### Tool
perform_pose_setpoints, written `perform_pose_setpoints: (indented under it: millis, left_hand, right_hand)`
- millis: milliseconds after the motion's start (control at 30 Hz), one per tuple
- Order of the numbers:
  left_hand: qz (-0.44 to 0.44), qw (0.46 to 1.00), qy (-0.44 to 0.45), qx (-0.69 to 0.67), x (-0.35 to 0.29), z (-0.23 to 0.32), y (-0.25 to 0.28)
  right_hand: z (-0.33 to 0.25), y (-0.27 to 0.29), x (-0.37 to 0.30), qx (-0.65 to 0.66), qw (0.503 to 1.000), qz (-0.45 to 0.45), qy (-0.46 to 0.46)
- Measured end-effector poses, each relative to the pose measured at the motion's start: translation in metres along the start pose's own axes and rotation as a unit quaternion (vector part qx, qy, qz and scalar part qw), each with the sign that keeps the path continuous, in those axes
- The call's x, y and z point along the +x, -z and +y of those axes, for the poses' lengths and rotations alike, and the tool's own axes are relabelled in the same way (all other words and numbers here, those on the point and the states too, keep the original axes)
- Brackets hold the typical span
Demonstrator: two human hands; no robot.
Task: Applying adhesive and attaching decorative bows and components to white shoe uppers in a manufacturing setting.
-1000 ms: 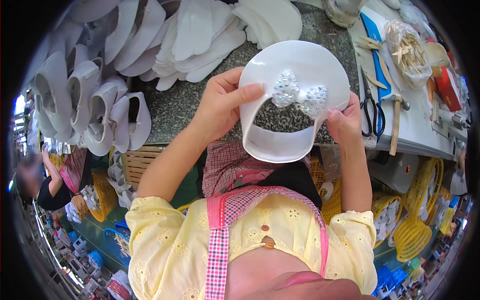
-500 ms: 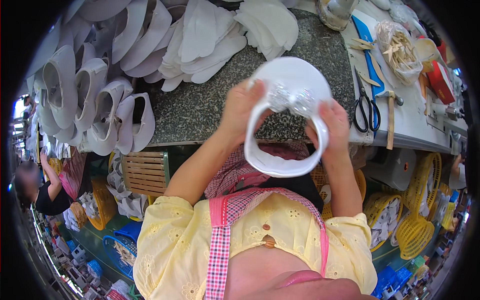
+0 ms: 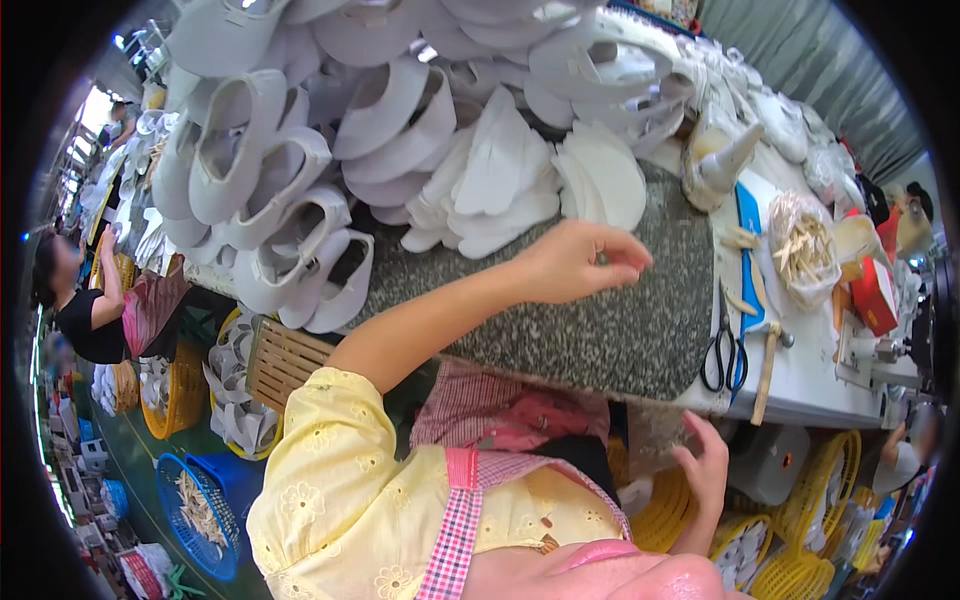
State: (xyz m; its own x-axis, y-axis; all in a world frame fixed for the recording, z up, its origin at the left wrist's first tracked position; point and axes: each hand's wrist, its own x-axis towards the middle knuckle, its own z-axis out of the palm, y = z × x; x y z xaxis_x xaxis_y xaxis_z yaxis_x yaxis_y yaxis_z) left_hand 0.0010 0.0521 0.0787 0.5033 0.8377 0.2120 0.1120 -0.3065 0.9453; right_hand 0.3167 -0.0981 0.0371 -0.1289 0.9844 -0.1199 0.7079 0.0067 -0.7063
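Reach needs softness: my left grip (image 3: 578,262) curls loosely, empty, above speckled grey stone tabletop (image 3: 610,335); right grip (image 3: 708,465) spreads empty beside it.

Bright, diffuse light falls on the speckled surface (image 3: 640,340), its grain clear. Well beyond its left edge, an opening (image 3: 97,108) burns out to plain white. At the far left corner, the white pieces (image 3: 240,150) carry soft grey shading in their hollows. Under the near edge it turns dim. That edge bends with the fisheye; small things along the rim look stretched and soft, and black fills the picture's corners.
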Motion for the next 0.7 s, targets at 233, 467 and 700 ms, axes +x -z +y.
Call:
perform_pose_setpoints:
  millis: [233,467,700]
  left_hand:
    - [0.381,0.739,-0.220,0.510,0.028,0.078,0.143]
    - [0.443,0.526,-0.103,0.719,-0.029,0.173,0.237]
    - [0.302,0.423,-0.031,0.854,-0.062,0.158,0.266]
  right_hand:
    - [-0.183,-0.018,0.172,-0.166,0.867,-0.002,0.470]
    - [-0.325,-0.060,0.290,-0.084,0.788,0.189,0.580]
    - [-0.433,-0.116,0.318,-0.022,0.739,0.243,0.628]
